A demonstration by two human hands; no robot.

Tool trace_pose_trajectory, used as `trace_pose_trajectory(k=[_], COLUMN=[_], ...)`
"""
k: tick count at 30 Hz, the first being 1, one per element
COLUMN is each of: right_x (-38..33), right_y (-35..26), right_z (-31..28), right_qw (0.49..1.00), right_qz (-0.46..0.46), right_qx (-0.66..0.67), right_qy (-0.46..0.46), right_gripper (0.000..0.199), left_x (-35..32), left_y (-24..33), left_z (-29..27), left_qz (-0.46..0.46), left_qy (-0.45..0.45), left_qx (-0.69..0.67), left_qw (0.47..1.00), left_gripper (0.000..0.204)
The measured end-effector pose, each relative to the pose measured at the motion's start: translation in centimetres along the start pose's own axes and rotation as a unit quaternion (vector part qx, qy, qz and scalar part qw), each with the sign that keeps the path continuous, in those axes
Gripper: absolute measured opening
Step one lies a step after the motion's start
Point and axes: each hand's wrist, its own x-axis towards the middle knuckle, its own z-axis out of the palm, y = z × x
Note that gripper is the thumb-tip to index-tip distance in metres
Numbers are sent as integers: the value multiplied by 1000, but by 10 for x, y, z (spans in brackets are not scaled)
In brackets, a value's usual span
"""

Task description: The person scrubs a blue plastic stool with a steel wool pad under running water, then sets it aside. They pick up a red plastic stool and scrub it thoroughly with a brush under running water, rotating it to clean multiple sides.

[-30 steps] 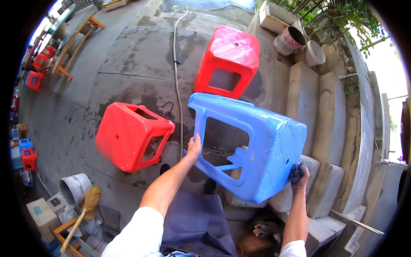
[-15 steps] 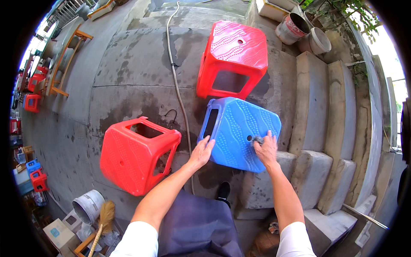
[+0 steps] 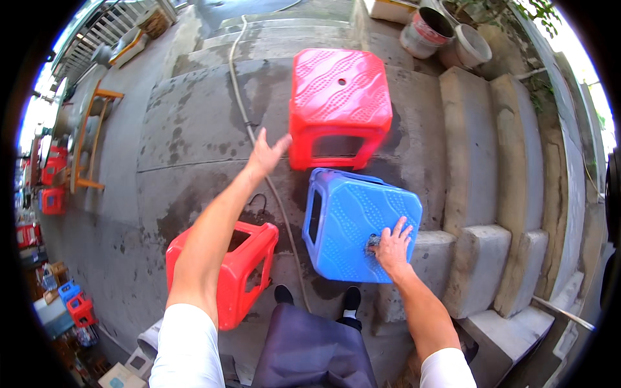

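A blue plastic stool (image 3: 352, 220) lies tipped in front of me, its patterned seat facing up toward me. My right hand (image 3: 393, 251) rests on that seat, pressing a dark grey scouring pad (image 3: 372, 243) against it near the centre hole. Reaching forward, my left hand (image 3: 266, 155) is empty with its fingers apart, close to the left side of a red plastic stool (image 3: 341, 90) beyond the blue one. Another red stool (image 3: 239, 278) lies on its side at the left, partly hidden behind my left forearm.
A hose (image 3: 240, 107) runs along the wet concrete floor (image 3: 187, 142). Concrete steps (image 3: 475, 155) rise at the right, with buckets (image 3: 427, 32) behind them. A wooden frame (image 3: 89, 142) and more stools (image 3: 81, 309) stand at the left.
My left hand has let go of the blue stool's edge and moved forward toward the far red stool. My right hand stays on the blue seat with the pad. The view has shifted.
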Motion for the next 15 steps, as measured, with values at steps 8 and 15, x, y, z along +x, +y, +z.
trace_pose_trajectory(k=[8, 15], right_x=[-2, -3], right_y=[-1, 1], right_z=[1, 2], right_qw=[999, 999], right_qz=[-26, -26], right_qx=[-3, 3], right_qy=[41, 45], right_gripper=[55, 51], left_x=[116, 95], left_y=[39, 36], left_z=[67, 55], left_qz=[-62, -155], left_qy=[-109, -181], left_qx=[-288, -331], left_qw=[949, 913], left_gripper=[66, 52])
